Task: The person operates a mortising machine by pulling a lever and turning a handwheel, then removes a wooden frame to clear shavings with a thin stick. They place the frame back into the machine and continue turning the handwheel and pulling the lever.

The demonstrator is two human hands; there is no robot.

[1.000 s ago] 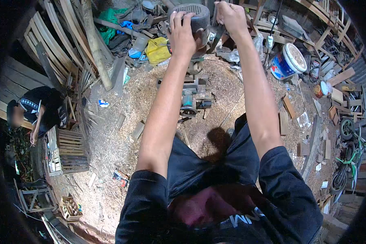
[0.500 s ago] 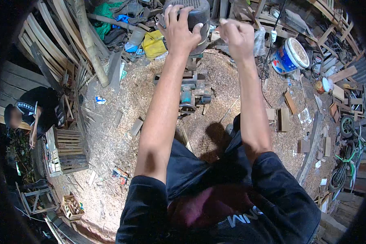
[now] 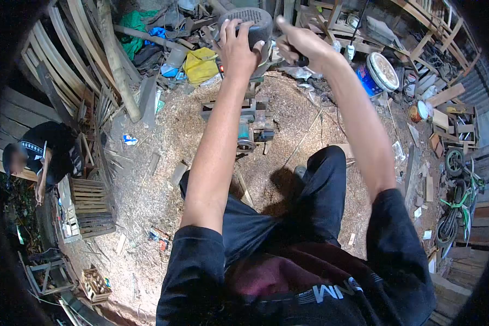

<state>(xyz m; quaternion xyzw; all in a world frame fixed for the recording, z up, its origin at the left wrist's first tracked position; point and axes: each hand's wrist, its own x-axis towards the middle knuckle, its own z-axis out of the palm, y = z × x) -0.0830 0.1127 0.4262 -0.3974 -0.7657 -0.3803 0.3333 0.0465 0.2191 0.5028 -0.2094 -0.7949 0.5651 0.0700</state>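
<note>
A dark rounded machine housing [image 3: 262, 24] with a perforated top stands at the top centre. My left hand [image 3: 239, 50] rests on its near side, fingers spread and bent over the rim. Just right of the housing is my right hand [image 3: 304, 48], its fingers curled and its thumb side raised; whatever is between the fingers, if anything, is hidden. Below the housing, a small teal machine [image 3: 244, 130] sits among metal and wooden parts on the ground.
Wood shavings [image 3: 141, 201] cover the ground. A yellow cloth [image 3: 200, 65] lies left of the housing, a white and blue bucket [image 3: 383, 71] to the right. Another person [image 3: 43, 149] is at far left. Wooden strips [image 3: 65, 60] lean behind; a green bicycle [image 3: 462, 198] is far right.
My right hand has moved left, closer to the housing, and its wrist has turned. My left hand stays on the housing. My right-side knee shows more, and the view has shifted slightly.
</note>
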